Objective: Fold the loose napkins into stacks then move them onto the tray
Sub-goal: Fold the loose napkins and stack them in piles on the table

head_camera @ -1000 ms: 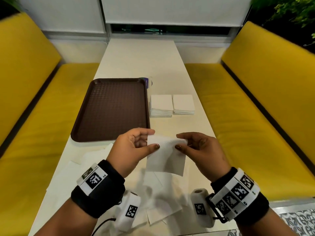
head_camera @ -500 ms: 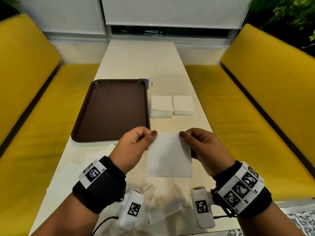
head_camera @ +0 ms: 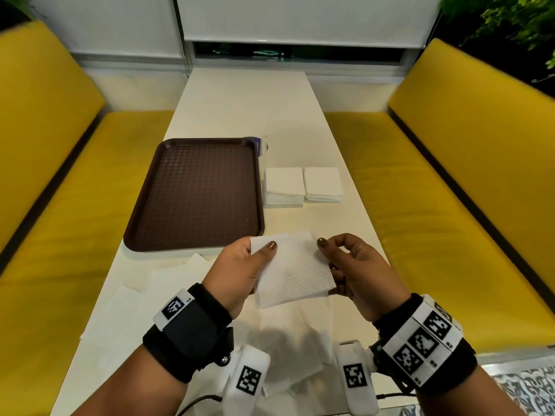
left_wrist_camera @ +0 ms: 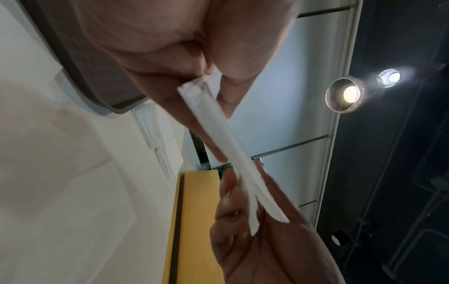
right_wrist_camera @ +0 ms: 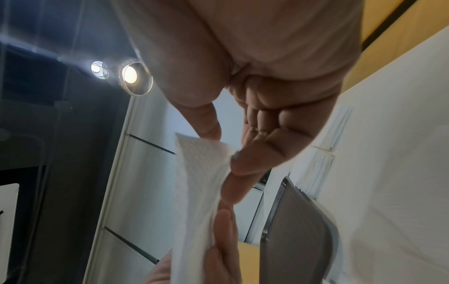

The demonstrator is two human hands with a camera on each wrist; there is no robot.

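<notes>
A folded white napkin [head_camera: 292, 270] is held above the table's near end, tilted with its far edge raised. My left hand [head_camera: 261, 250] pinches its left edge, thumb on top. My right hand [head_camera: 327, 255] pinches its right edge near the far corner. The left wrist view shows the napkin [left_wrist_camera: 218, 134] edge-on, its layers parting at the right-hand end. In the right wrist view the thumb and a finger close on the napkin [right_wrist_camera: 199, 182]. The brown tray [head_camera: 195, 190] lies bare at the left. Two folded stacks [head_camera: 283, 186] [head_camera: 322, 183] sit side by side right of it.
Loose unfolded napkins [head_camera: 135, 310] spread over the near left of the white table [head_camera: 240, 109], and more lie under my hands [head_camera: 294, 340]. Yellow bench seats [head_camera: 435, 205] flank both sides. A small packet [head_camera: 260, 144] sits at the tray's far right corner.
The napkin hung upright from its top corners half a second ago. It now lies tilted flatter, and both hands have shifted down along its side edges.
</notes>
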